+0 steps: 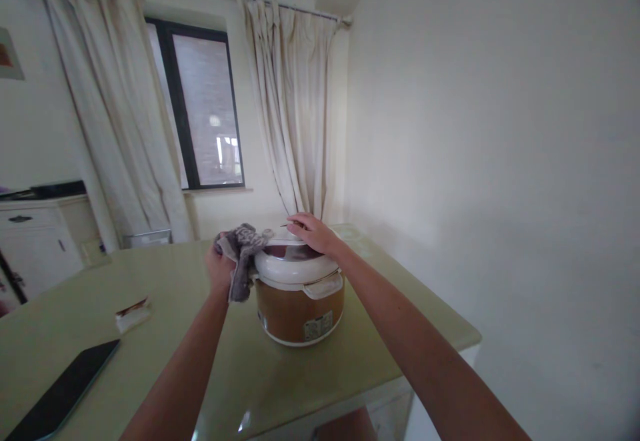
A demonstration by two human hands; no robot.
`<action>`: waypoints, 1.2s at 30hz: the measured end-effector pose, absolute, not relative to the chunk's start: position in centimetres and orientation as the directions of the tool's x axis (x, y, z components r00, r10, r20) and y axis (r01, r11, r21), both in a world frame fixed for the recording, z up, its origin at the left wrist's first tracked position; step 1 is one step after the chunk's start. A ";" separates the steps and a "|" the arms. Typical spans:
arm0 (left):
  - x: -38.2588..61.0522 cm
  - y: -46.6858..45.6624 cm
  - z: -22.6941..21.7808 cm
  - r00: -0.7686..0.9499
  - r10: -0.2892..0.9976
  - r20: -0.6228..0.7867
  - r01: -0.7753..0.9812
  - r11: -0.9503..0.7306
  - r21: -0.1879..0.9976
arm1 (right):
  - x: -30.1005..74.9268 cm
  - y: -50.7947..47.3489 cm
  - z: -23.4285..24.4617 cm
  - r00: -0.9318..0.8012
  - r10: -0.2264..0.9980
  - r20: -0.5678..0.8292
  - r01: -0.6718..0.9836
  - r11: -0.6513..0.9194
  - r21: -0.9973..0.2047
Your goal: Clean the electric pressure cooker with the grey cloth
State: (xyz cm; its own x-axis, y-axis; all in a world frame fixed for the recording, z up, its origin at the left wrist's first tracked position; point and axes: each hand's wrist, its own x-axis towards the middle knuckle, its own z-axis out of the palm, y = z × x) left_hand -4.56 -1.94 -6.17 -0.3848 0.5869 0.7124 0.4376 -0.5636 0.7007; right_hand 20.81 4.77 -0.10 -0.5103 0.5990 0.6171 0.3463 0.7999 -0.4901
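The glossy, pale green table (170,287) spreads out on all sides of the brown-and-white cooker (280,307), which stands upright near the table's right edge. Nearest, below the front edge and lower than the cooker, is part of a brown object (350,424) (too little shows to name it). Nearer than the cooker and well to its left lies a dark flat slab (65,387), perhaps a tablet; a little beyond the slab, also left of the cooker, is a small white packet (133,319).

At the cooker's left side the left hand (219,267) grips a bunched grey cloth (243,254) against the lid's edge. The right hand (317,234) bends over the top of the cooker's lid (295,267); whether it grips the knob I cannot tell. Both forearms stand in the way, covering strips of tabletop to either side of the cooker.

A bare, pale wall (500,127) rises to the cooker's right. Behind the cooker hangs one cream curtain (295,94), with a dark-framed window (205,114) and a second curtain (115,94) to the left; a white cabinet (40,241) stands far left of the cooker.
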 end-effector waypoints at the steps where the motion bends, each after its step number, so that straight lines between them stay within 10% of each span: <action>1: -4.5 -2.3 -5.6 -0.444 0.542 0.713 0.454 -0.550 0.701 | 20.8 4.8 -0.1 -0.511 0.598 0.618 0.350 0.801 -0.486; 4: -3.3 -3.6 -3.0 -0.435 0.471 0.767 0.471 -0.607 0.640 | 20.8 4.9 -0.1 -0.521 0.583 0.624 0.348 0.812 -0.468; 10: 1.1 -4.6 -1.3 0.300 0.621 0.724 0.686 -0.668 0.289 | 21.0 5.8 -0.5 -0.460 0.656 0.598 0.330 0.752 -0.571; 15: 0.9 -3.0 -3.1 0.102 0.653 0.750 0.773 -0.527 0.353 | 21.5 6.7 -0.8 -0.432 0.668 0.607 0.328 0.742 -0.584; 24: 4.5 -9.8 -6.3 0.472 0.471 0.745 0.780 -0.617 -0.105 | 20.9 7.0 -0.5 -0.388 0.725 0.568 0.301 0.683 -0.666; 36: 9.6 -7.6 -0.9 0.496 0.633 0.595 0.841 -0.521 -0.148 | 22.9 7.3 2.1 -0.519 0.823 0.231 0.096 0.325 -0.941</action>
